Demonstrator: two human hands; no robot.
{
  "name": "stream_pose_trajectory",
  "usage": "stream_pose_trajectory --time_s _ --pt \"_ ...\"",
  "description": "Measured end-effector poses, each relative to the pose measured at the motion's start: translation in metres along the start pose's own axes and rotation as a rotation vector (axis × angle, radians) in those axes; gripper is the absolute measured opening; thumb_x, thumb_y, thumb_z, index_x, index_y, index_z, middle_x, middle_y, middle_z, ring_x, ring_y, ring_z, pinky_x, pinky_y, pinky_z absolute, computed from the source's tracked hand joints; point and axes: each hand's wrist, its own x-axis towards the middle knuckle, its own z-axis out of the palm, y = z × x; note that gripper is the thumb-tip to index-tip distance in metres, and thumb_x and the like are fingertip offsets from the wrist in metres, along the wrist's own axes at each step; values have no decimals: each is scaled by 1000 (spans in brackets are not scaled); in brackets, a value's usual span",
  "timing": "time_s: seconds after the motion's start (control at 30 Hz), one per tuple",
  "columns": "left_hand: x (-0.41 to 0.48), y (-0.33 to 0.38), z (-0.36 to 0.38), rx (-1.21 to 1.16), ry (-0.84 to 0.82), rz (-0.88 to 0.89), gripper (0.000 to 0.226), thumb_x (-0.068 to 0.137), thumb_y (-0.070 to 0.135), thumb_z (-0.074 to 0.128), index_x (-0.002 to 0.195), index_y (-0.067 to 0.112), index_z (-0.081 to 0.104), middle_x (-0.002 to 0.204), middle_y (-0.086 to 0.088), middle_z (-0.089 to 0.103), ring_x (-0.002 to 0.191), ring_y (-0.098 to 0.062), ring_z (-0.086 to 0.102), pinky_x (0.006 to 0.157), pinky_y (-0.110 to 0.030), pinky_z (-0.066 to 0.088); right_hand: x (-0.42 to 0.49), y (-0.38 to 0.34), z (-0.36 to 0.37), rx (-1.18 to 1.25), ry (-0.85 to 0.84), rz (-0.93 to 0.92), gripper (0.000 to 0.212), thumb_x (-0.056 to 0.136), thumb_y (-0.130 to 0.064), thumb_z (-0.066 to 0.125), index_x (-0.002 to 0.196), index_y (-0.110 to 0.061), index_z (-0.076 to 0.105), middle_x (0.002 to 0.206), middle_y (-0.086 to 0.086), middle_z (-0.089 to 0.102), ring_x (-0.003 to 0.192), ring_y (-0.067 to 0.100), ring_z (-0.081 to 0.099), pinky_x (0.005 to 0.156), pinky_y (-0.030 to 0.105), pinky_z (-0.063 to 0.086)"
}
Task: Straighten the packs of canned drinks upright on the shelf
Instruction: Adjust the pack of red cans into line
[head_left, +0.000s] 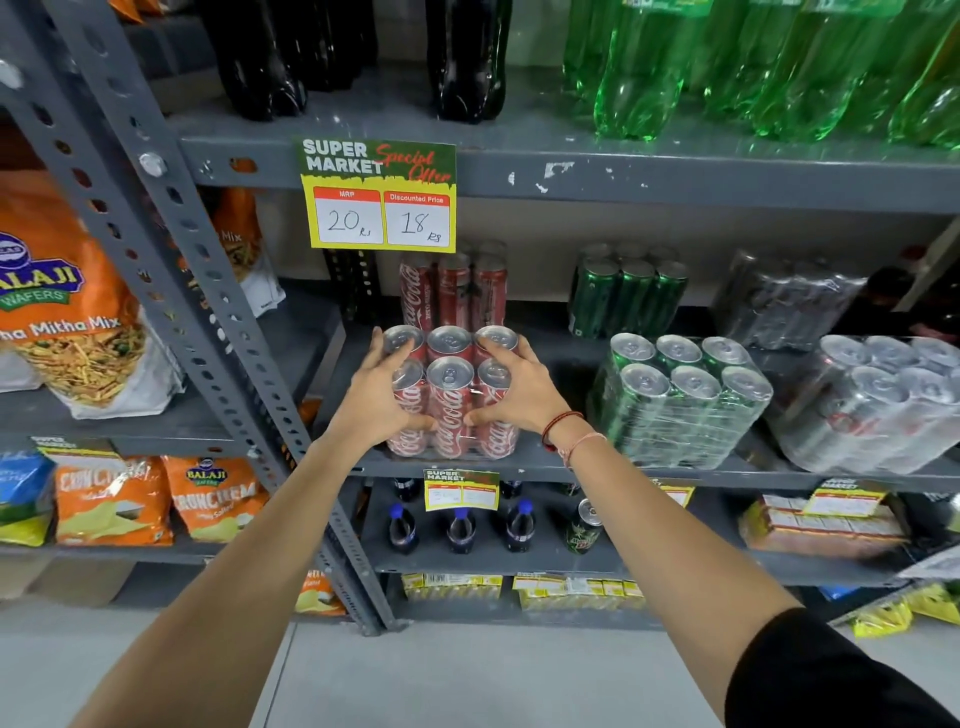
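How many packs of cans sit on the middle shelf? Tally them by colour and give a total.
Red packs: 2, one in both hands, one behind
Green packs: 2, front, back
Silver packs: 1
Dark packs: 1
Total: 6

Grey metal shelving (675, 171) with chipped paint fills the view, held by a perforated slotted upright (208, 332) that slants across the left. A yellow and green price sign (382, 195) hangs from the upper shelf edge, and smaller tags (461, 489) hang lower down. Below is a pale grey floor (467, 686), evenly lit.
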Motion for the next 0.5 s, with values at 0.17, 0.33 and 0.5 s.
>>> stream_pose_trajectory --time_s 0.17,0.33,0.5 --pt "0 -1 0 -7 -10 -19 116 49 35 89 145 33 24 159 -2 -4 144 -27 16 114 -45 24 -1 -1 0 -10 -7 7 109 55 -30 90 145 -31 30 158 9 8 142 31 26 115 41 25" --pt "-4 -1 1 8 -13 -18 115 51 35 89 145 31 23 159 -2 -5 144 -25 17 113 -45 25 -4 1 0 -40 0 -21 108 55 -31 90 145 -30 31 156 9 14 140 32 30 114 41 27" --pt "-4 0 0 18 -11 -22 114 52 35 88 146 29 23 159 -2 -5 144 -26 15 113 -45 23 -7 -1 -3 -40 -10 -9 108 56 -31 90 146 -29 30 156 9 12 140 32 30 114 41 26"
